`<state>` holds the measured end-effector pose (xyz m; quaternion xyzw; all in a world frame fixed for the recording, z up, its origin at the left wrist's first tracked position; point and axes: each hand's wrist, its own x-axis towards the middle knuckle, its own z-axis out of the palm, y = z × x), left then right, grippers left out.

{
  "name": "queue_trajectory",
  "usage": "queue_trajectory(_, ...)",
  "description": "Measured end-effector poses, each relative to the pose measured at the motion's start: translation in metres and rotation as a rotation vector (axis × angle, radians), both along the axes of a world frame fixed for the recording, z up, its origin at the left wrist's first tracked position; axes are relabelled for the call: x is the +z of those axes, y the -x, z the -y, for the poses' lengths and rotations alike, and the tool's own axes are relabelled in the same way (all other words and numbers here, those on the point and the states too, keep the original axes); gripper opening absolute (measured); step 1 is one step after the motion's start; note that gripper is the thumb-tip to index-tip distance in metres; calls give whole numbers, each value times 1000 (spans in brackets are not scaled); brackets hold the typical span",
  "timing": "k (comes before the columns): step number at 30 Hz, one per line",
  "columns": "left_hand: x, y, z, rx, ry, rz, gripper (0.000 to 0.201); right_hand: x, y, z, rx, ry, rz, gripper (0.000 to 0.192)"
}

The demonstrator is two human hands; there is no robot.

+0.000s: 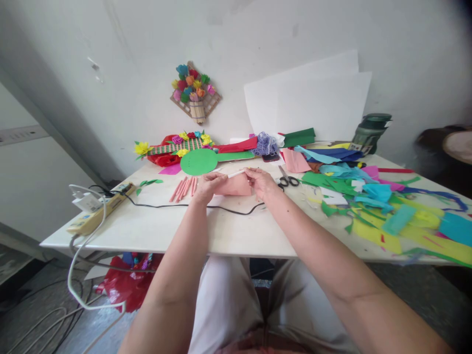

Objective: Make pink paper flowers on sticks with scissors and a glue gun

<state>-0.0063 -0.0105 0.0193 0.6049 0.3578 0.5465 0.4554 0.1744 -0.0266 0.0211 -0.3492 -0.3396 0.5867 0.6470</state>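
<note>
Held between both hands above the table is a piece of pink paper point(234, 186). Along its upper edge lies a thin white stick or roll point(236, 173); what it is made of cannot be made out. My left hand point(211, 186) pinches the left end of the paper and the stick. At the other end, the fingers of my right hand point(261, 181) are closed on the paper's upper right corner. Several pink paper-wrapped sticks point(183, 189) lie just left of my left hand. Black-handled scissors point(288, 181) rest to the right of my right hand.
A black cable point(177, 205) crosses the table from a power strip point(103, 209) at left. Coloured paper scraps point(372, 196) cover the right side. Behind are a green paper disc point(199, 162), purple yarn point(266, 144) and a green bottle point(370, 132). Paper flowers point(191, 83) hang on the wall.
</note>
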Motion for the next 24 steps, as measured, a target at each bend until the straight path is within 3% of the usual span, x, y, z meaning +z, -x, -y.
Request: queue_trajectory(24, -3, -3, -1, -35, -2, -23, 26, 2, 3, 0, -120, -42, -66, 15)
